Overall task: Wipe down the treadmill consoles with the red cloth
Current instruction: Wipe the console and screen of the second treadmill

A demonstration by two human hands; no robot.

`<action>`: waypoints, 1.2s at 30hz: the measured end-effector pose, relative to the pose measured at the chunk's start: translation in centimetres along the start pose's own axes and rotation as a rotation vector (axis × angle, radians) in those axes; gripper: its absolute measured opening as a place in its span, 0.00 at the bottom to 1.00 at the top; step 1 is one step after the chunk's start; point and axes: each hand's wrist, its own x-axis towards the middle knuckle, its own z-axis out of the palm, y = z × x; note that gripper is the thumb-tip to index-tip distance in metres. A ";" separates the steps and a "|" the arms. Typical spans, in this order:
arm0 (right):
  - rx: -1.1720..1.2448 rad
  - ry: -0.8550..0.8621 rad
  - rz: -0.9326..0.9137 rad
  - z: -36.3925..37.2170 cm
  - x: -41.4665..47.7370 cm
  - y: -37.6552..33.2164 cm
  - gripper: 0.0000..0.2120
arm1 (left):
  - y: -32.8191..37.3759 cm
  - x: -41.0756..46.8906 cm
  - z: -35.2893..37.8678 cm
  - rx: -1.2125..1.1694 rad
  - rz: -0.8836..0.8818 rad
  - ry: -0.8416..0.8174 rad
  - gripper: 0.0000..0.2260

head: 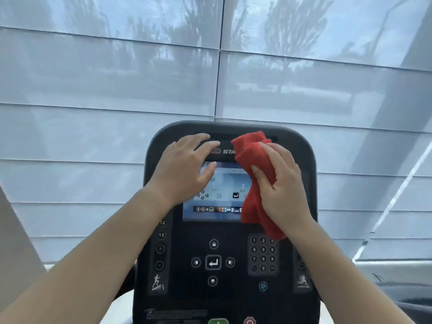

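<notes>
A black treadmill console (224, 284) fills the lower middle of the head view, with a lit screen (224, 195), arrow buttons and a number keypad (263, 254). My right hand (278, 181) grips a bunched red cloth (251, 157) against the screen's right edge and the panel above it; the cloth's tail hangs down to the keypad's top. My left hand (187, 167) hovers over the screen's upper left corner, fingers spread and holding nothing. Whether it touches the console I cannot tell.
Pale translucent window blinds (117, 90) hang close behind the console, with tree shapes showing through. A white sill (397, 270) runs at lower right. A green button (218, 321) and a red button (249, 321) sit at the console's bottom edge.
</notes>
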 end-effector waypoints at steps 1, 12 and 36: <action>-0.054 0.006 -0.023 -0.2 1.2 0.2 0.18 | 0.0 1.1 0.0 0.001 0.009 0.018 0.23; -0.491 -0.076 0.069 -0.3 8.3 4.0 0.23 | -0.2 10.1 5.1 0.057 0.001 -0.001 0.19; -0.563 -0.031 0.103 1.4 9.7 5.0 0.22 | -0.5 9.3 7.0 0.154 0.036 0.163 0.19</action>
